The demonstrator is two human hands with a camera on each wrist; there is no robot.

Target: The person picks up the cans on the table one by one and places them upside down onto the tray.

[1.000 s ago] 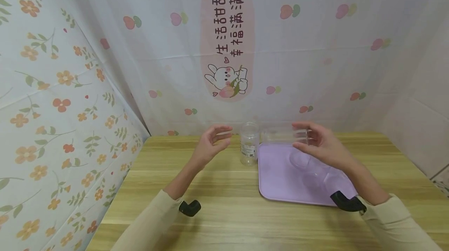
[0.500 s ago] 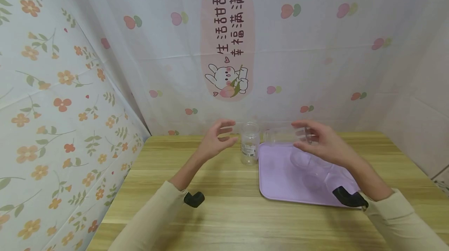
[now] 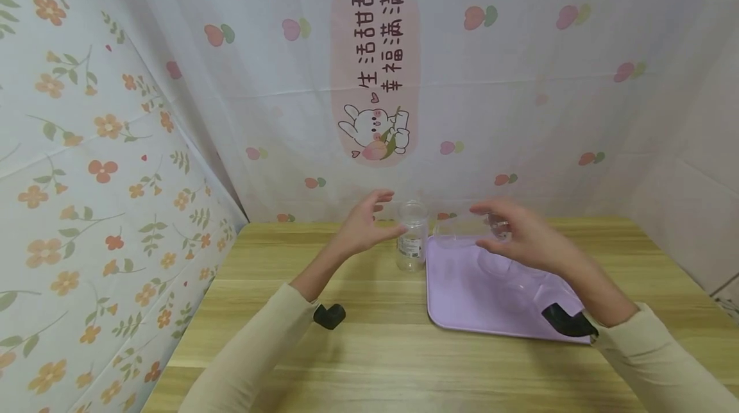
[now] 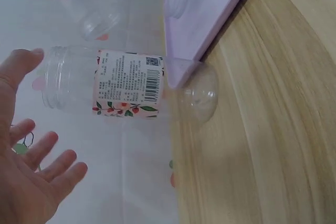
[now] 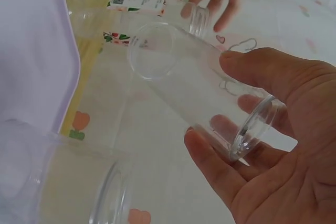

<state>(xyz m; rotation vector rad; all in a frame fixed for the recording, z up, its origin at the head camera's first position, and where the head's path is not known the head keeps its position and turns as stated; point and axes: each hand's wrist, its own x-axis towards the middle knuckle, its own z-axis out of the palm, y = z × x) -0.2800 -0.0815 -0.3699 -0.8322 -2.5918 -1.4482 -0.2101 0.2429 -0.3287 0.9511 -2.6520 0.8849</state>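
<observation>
A clear plastic jar (image 3: 410, 246) with a printed label (image 4: 128, 84) stands upright on the table, just left of the tray. Beside its mouth is my left hand (image 3: 364, 227), fingers spread and holding nothing. The left thumb is very near the jar's threaded rim; whether they touch I cannot tell. My right hand (image 3: 531, 236) holds a clear tumbler (image 5: 191, 85) around its thicker end, thumb on one side and fingers on the other. The tumbler is tipped on its side in the air above the tray's back edge, its far end pointing left toward the jar.
A lilac tray (image 3: 456, 301) lies on the wooden table (image 3: 369, 368), right of the jar. Several clear containers (image 3: 514, 294) stand on it, partly under my right forearm. A printed curtain (image 3: 277, 111) hangs directly behind the table, and a floral one (image 3: 104, 233) on the left.
My left hand has moved right and slightly up, closer to the jar, with its thumb spreading apart from the fingers. The right hand has shifted slightly left, and the tumbler's angle has changed.
</observation>
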